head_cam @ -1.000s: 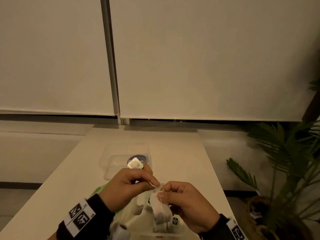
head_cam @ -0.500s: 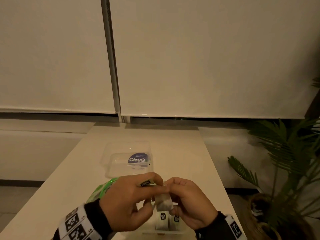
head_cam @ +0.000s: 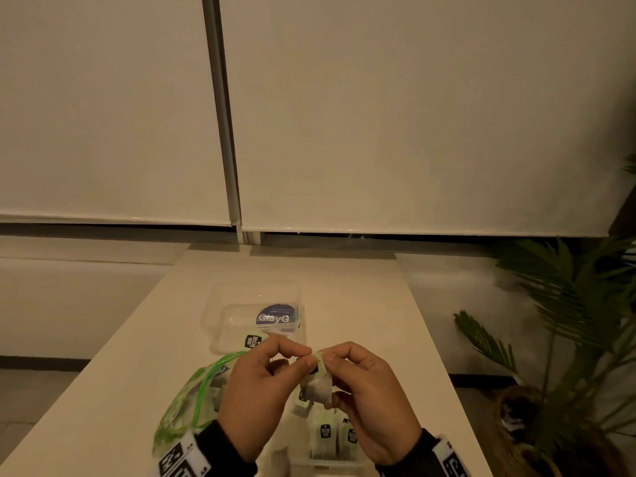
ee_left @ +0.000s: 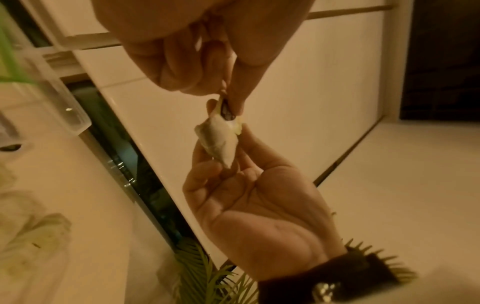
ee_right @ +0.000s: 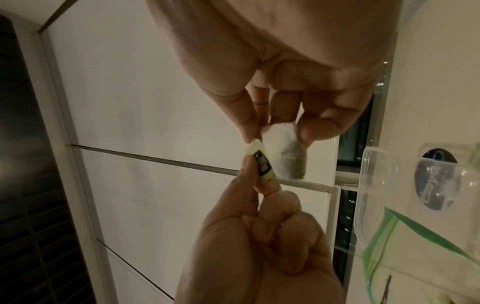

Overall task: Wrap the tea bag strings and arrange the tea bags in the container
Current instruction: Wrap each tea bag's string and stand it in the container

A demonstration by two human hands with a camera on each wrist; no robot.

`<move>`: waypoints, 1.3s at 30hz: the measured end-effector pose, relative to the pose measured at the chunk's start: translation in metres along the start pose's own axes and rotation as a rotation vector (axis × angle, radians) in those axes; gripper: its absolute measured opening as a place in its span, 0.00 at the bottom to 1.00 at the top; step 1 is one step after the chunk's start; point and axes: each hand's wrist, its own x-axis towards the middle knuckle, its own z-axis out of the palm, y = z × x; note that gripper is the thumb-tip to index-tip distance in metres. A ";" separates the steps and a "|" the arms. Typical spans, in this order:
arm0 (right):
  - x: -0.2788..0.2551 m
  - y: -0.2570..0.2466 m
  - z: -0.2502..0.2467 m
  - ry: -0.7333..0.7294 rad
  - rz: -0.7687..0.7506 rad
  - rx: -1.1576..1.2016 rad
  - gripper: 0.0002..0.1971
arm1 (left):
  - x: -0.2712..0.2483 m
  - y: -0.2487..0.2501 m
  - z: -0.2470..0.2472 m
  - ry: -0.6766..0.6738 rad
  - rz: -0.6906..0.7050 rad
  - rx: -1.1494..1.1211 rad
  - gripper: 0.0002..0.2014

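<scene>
Head view, nearest first: a clear tub at the bench edge holds upright bags. Above it both hands meet. The right hand pinches the tea bag, which hangs long axis downward; the left hand, fingers curled, pinches its tag just above and left of the pouch. The string is too fine to see. Tucking likely falls to the left grip, and the tub lies straight below. Left lies a green-zip pouch; farther off an open container, then a plant.
</scene>
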 end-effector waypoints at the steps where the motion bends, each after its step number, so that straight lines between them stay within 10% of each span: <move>1: 0.001 0.000 0.000 0.010 -0.009 0.011 0.07 | 0.000 0.000 0.001 0.015 -0.035 -0.056 0.06; 12: 0.004 0.004 0.000 0.046 -0.028 0.070 0.08 | 0.012 0.002 -0.016 -0.119 -0.291 -0.320 0.08; 22: 0.011 0.010 -0.002 -0.052 0.008 0.077 0.06 | 0.007 -0.013 -0.012 -0.061 -0.196 -0.210 0.07; 28: 0.029 0.007 -0.018 -0.127 -0.119 -0.466 0.08 | 0.007 -0.027 -0.021 -0.058 -0.075 0.122 0.08; 39: 0.061 0.011 -0.011 -0.336 -0.264 -1.229 0.03 | -0.006 -0.067 -0.011 -0.049 -0.314 0.128 0.05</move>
